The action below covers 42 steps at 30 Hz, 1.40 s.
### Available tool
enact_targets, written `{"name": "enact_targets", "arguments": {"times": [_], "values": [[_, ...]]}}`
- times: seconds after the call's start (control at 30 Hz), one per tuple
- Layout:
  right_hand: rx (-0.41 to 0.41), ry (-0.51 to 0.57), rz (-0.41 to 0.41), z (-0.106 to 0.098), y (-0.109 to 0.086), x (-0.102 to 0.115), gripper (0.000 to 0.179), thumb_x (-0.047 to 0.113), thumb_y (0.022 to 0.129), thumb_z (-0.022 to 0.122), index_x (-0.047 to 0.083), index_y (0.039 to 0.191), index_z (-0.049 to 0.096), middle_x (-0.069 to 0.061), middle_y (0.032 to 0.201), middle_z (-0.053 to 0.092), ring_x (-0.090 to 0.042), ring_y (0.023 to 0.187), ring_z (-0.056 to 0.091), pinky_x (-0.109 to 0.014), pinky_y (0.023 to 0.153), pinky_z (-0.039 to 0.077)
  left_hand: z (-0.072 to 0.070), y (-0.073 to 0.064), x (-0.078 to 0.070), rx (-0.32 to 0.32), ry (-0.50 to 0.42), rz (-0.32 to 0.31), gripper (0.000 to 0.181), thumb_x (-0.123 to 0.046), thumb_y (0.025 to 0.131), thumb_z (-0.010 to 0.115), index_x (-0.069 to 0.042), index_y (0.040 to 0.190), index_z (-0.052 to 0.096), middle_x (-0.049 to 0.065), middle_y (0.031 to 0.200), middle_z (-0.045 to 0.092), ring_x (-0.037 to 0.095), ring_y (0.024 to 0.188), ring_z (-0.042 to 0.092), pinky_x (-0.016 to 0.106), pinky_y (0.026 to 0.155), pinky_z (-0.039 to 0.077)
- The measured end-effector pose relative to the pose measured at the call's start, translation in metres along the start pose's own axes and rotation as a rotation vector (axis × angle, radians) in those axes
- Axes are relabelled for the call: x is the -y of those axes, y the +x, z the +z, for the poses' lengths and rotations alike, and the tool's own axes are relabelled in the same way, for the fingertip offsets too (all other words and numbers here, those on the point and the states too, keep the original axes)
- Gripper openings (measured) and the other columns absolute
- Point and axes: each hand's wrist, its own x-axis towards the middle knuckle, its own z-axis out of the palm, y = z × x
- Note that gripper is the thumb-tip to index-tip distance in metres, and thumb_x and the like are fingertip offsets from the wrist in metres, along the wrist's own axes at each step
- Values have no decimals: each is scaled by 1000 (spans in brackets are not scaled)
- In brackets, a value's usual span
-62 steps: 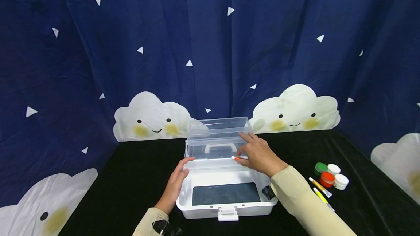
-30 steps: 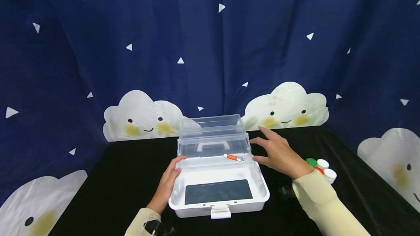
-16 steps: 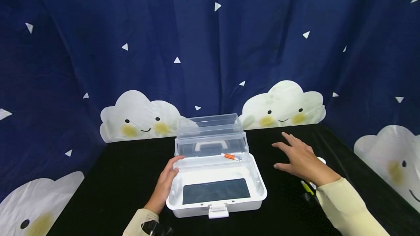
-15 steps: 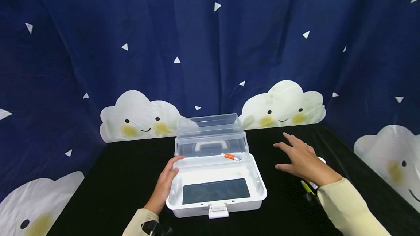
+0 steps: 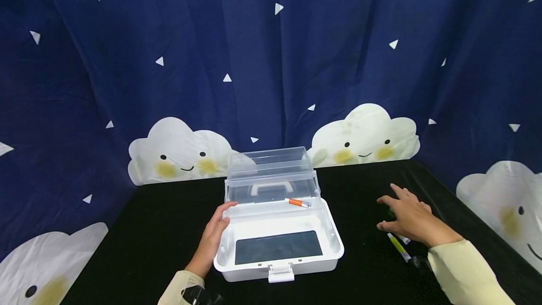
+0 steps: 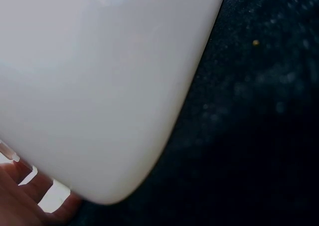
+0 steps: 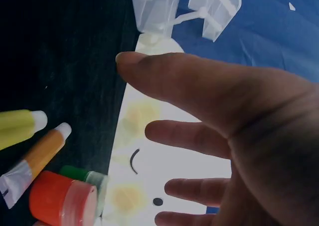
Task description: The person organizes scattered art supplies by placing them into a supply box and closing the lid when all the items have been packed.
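A white storage box [image 5: 275, 276] with a raised clear lid [image 5: 271, 173] stands on the black cloth. My left hand [image 5: 208, 239] grips its left side, thumb and forefinger at the rim; in the left wrist view the fingers curl against the white wall. An orange paint tube [image 5: 298, 202] with a white cap lies at the back of the box. Right of the box, my right hand [image 5: 410, 220] hovers with fingers spread, holding nothing. Near it lie a yellow paint tube [image 5: 399, 246] and an orange-yellow tube [image 7: 42, 153]. Red [image 7: 55, 198] and green [image 7: 75, 173] paint jars are mostly hidden in the head view.
The black cloth [image 5: 161, 220] covers the table. Behind it hangs a dark blue curtain [image 5: 190, 84] with white clouds. The clear lid leans up at the back of the box, and a white latch [image 5: 281, 273] hangs at its front.
My right hand let go of the orange paint tube in the box, then moved right toward the jars and tubes. The left hand stays on the box. The head view shifted slightly.
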Motion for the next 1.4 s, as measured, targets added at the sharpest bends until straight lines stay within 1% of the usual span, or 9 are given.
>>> {"name": "enact_targets", "arguments": {"times": [0.2,0.37,0.53,0.63,0.8,0.97,1.07,1.2,1.4], "values": [[40,17,39,4,4,-9,61,45,74,78,10,121,62,-39,144,22,-66,124,21,-79,85,25,0,1,2,-6,11,-2,36,-21,103,37,-25,137,48,2,138,50,25,119,49,50,101,37],[43,17,46,6,5,-13,57,44,73,79,11,118,64,-40,143,23,-67,123,22,-80,85,23,-2,-1,-1,1,17,8,36,-21,103,37,-23,137,47,4,137,50,25,118,50,48,99,38],[43,29,40,10,7,-16,48,42,74,79,13,111,68,-40,142,25,-67,122,22,-81,83,23,-5,-2,-3,-19,39,19,36,-20,102,38,-22,137,49,4,138,50,24,118,49,49,101,35],[67,26,52,11,7,-19,43,42,74,78,14,106,70,-40,142,24,-68,122,21,-81,84,23,-6,-1,-5,-15,46,11,36,-20,102,38,-22,137,49,4,139,49,24,120,47,50,102,33],[98,17,59,11,7,-24,34,40,75,78,18,99,71,-41,141,25,-69,122,20,-81,85,21,-5,-1,-4,-2,36,10,37,-22,103,38,-22,138,47,5,140,48,25,120,47,50,102,34],[90,13,49,13,8,-27,22,35,76,77,20,91,70,-41,140,28,-67,121,25,-80,85,22,-3,-2,-2,4,25,22,36,-25,103,37,-22,138,47,7,135,51,29,114,51,47,97,40],[75,18,38,17,8,-30,16,33,77,77,21,85,69,-41,139,31,-63,118,32,-80,83,25,-2,-1,-2,3,24,23,36,-25,103,37,-23,138,47,6,135,51,28,115,51,48,97,40],[41,32,26,22,8,-34,15,32,74,78,23,79,68,-41,136,36,-59,114,38,-77,80,30,-1,0,0,-3,38,27,36,-26,103,38,-23,138,47,5,137,50,27,117,50,51,100,37],[43,36,40,24,9,-37,18,33,72,79,23,73,64,-40,135,38,-58,116,37,-77,81,28,0,0,-1,-3,36,18,36,-23,103,37,-23,138,47,4,137,50,26,117,49,48,99,37]]}}
